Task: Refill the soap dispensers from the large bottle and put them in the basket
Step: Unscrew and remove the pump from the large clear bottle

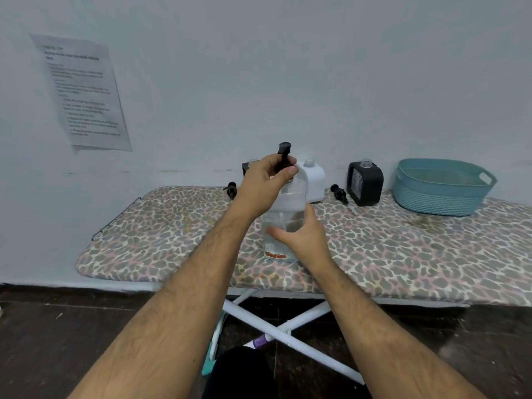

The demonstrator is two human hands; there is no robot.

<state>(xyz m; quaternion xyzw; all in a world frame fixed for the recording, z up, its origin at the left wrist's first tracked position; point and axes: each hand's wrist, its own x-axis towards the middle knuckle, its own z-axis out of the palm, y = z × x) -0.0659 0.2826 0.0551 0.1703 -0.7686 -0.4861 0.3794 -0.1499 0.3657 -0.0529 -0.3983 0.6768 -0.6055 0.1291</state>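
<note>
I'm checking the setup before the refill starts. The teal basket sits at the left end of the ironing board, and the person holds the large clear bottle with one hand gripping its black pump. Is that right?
Not quite. The head view shows the teal basket at the right end of the ironing board, not the left. The rest holds: the left hand grips the black pump of the large clear bottle, with the right hand on its body.

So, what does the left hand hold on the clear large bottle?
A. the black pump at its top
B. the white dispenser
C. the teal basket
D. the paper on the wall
A: the left hand pinches the black pump on top of the clear large bottle, while the right hand steadies the bottle's body.
</note>
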